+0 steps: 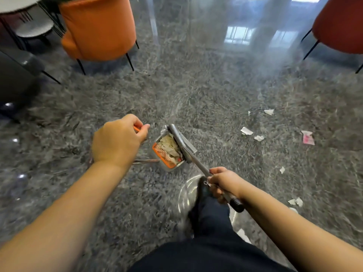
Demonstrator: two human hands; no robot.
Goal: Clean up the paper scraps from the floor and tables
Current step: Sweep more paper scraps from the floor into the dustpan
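The right hand (222, 183) has a closed grip on the grey metal handle of the paper-filled dustpan (170, 150); the left hand (117, 140) pinches a thin orange handle (137, 128). White paper scraps (246, 131) lie right of the dustpan on the glossy grey marble floor (196, 91). Tilting the full pan could spill its load.

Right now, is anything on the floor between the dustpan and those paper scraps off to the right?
Nothing visible. Only bare marble floor lies between the dustpan and the nearest scraps. The orange chairs stand farther back, off that path.
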